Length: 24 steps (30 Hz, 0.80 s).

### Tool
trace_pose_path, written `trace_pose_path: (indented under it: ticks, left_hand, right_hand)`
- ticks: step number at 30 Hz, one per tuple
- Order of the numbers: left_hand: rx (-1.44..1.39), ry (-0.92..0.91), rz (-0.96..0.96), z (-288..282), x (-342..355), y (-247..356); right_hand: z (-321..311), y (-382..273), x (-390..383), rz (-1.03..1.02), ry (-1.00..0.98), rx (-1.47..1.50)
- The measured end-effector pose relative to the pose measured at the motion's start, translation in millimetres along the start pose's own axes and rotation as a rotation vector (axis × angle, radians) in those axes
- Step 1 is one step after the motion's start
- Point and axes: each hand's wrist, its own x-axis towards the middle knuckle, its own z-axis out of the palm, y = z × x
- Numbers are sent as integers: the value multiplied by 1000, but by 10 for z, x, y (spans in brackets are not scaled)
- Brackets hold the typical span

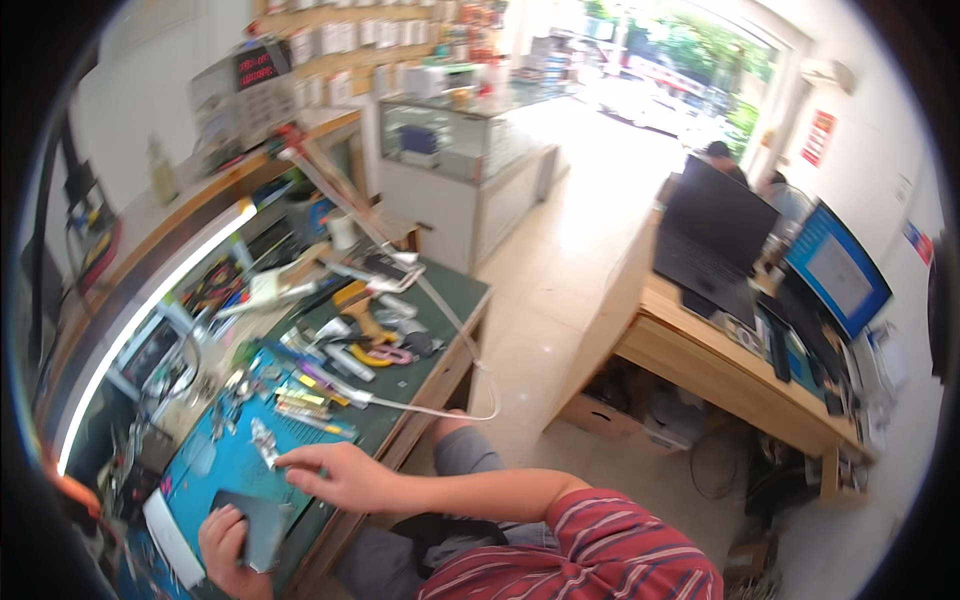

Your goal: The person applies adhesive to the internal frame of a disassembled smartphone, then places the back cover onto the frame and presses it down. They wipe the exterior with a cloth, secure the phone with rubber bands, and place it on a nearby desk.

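Note:
At the lower left, my left hand (225, 545) grips a dark grey flat device like a phone (258, 525) over the blue mat (190, 492). My right hand (340, 475) reaches over the mat with index finger extended, its tip at or beside a small silvery item (262, 440); whether they touch is unclear. Its fingers look apart, with nothing visibly held. Behind lie pens and thin tools (315, 395), yellow-handled tools (355, 320) and a white cable (440, 410). A lit lamp strip (150, 340) runs along the left.
A cluttered green bench (440, 310) carries the mat. Across an aisle (520, 310) to the right stands a wooden desk (690, 350) with an open laptop (705, 240) and a monitor (835, 270). A person (725, 165) is behind the laptop. A glass counter (440, 150) stands farther back.

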Motion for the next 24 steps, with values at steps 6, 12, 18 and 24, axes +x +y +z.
trace_pose_path:
  ticks: [6,12,18,24]
  left_hand:
    - [126,-216,440,209,318,140]
    - [-220,84,-506,309,-10,278]
    - [-1296,128,-1315,421,-151,1050]
    - [-1231,253,-1464,261,-566,1359]
  right_hand:
    - [58,135,-288,363,-333,628]
    - [113,15,-398,368,-129,627]
    - [361,66,-722,393,-109,583]
    - [386,197,-1143,515,-322,298]
